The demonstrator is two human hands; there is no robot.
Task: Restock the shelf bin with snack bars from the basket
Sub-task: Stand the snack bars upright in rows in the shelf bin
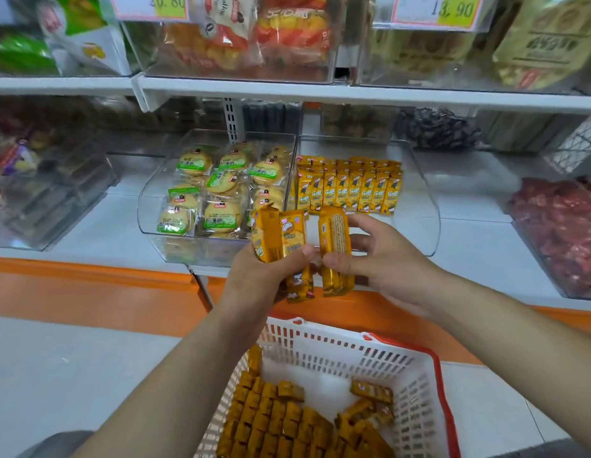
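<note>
Basket [337, 352] below. My left hand [254, 276] grips several bars [277, 233], right hand [386, 262] pinches another bar [335, 236]: probably light, slick wrappers, so grab mid-length.

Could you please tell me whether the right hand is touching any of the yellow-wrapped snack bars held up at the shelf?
Touching. The head view shows the right hand pinching yellow-wrapped snack bars between its thumb and fingers.

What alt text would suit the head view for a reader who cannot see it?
Both hands hold yellow snack bars before a shop shelf: the left hand grips a bunch, the right hand a few. Behind them a clear shelf bin holds upright rows of the same bars; below, a white basket holds many more.
</note>
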